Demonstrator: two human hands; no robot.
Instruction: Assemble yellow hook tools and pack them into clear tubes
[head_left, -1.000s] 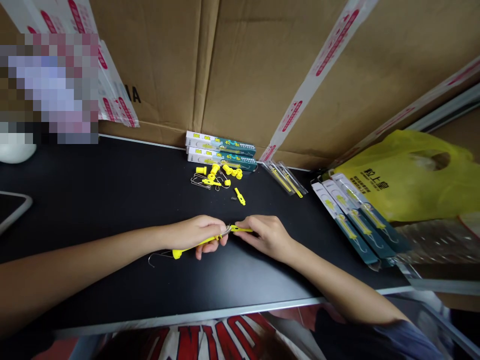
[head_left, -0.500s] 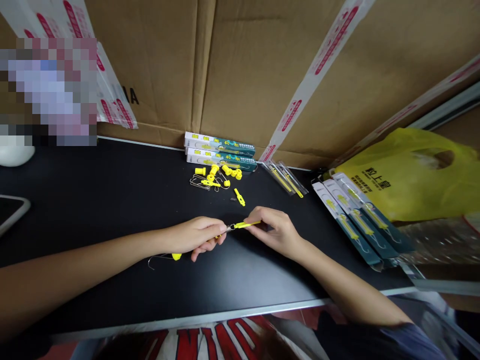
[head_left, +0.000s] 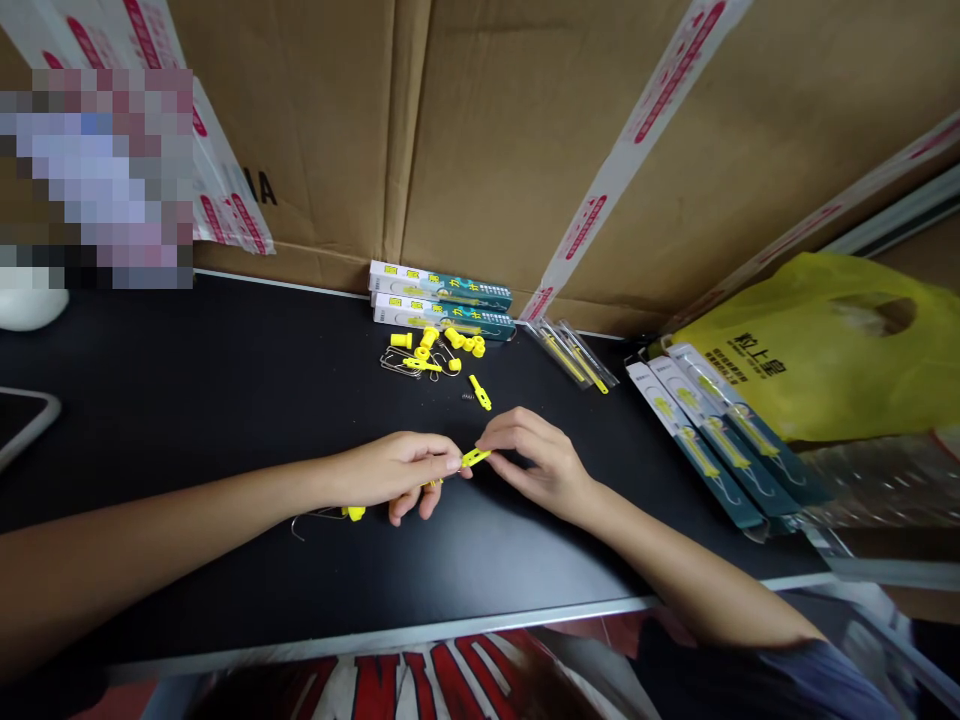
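Because it prob. needs steadying at both ends, the yellow strip point(head_left: 474, 458) sits btwn hands over the table point(head_left: 517, 560): R hand point(head_left: 536, 455) pinches one end, L hand point(head_left: 401, 470) is curled round a yellow tube point(head_left: 354, 513), wire hook point(head_left: 319, 514) poking out behind; caps point(head_left: 430, 337) lie beyond, prob. for reach.

yellow tool point(head_left: 353, 513): middle hidden by left hand point(head_left: 409, 470) | yellow piece point(head_left: 475, 457): one end hidden by right hand point(head_left: 536, 455) | tablet point(head_left: 19, 425): cut off left | bag point(head_left: 840, 350): cut off right | upper-left patch point(head_left: 97, 180): pixelated
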